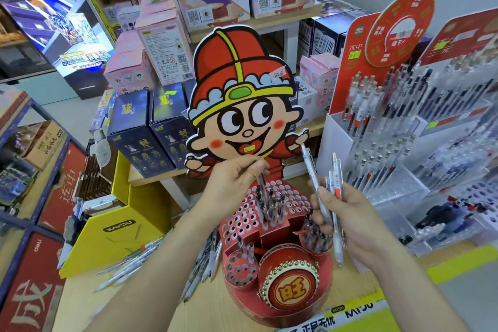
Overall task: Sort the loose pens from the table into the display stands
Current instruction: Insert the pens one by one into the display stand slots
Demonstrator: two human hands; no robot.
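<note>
Two hands are shown above one red display stand (pixel 272 234), which is set on the near part of the wooden table (pixel 199 315) and is backed by one cartoon figure cutout (pixel 242 105). On the stand one perforated panel (pixel 242 213), two round cups and one drum ornament (pixel 291 283) are counted. The left cup (pixel 238 269) is seen to contain two pens. The right cup (pixel 316 244) is filled with several, as is the middle of the panel; exact numbers cannot be read.

A single pen (pixel 261 183) is pinched between the thumb and curled fingers of the left hand (pixel 231 183). It is held nearly upright, with its lower end among the pens standing in the panel. The left forearm is extended from the near edge toward the far right.

A bundle of pens (pixel 335 197), at least four, is gripped in the closed right hand (pixel 350 224). The pens are fanned, with one tilted left, others upright and one tip pointed down. The right forearm is angled in from the near right.

Several loose pens (pixel 126 264) are left lying on the table, to the left of the stand and beside one yellow box (pixel 116 229); more are lying against the stand's left side. Clear display stands (pixel 404 170), well stocked, are ranged at the right.
</note>
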